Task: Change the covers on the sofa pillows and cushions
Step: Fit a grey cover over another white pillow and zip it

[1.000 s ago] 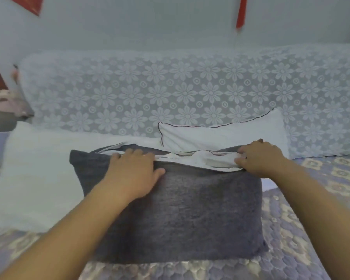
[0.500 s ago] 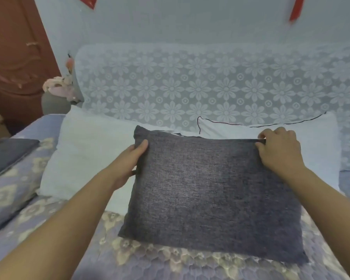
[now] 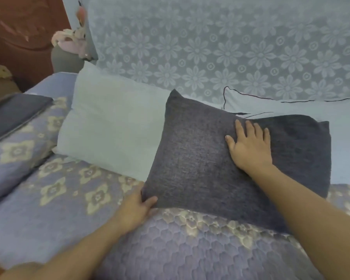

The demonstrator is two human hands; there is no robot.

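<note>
A pillow in a dark grey cover lies on the sofa seat, leaning back against two pale bare pillows. My left hand grips its near left corner, thumb on top of the fabric. My right hand lies flat on the pillow's upper right part with the fingers spread. One pale pillow sits to the left, and a white pillow with dark piping sits behind to the right.
The seat wears a quilted lilac cover with cream flowers. A lace flower-pattern throw drapes the backrest. A folded dark grey cover lies on the left cushion. A brown door and a grey vase of pink flowers stand far left.
The grey cover is now closed over the pillow. My left hand has dropped from the top left corner to the near left corner. My right hand has left the top edge and flattened on the pillow's face.
</note>
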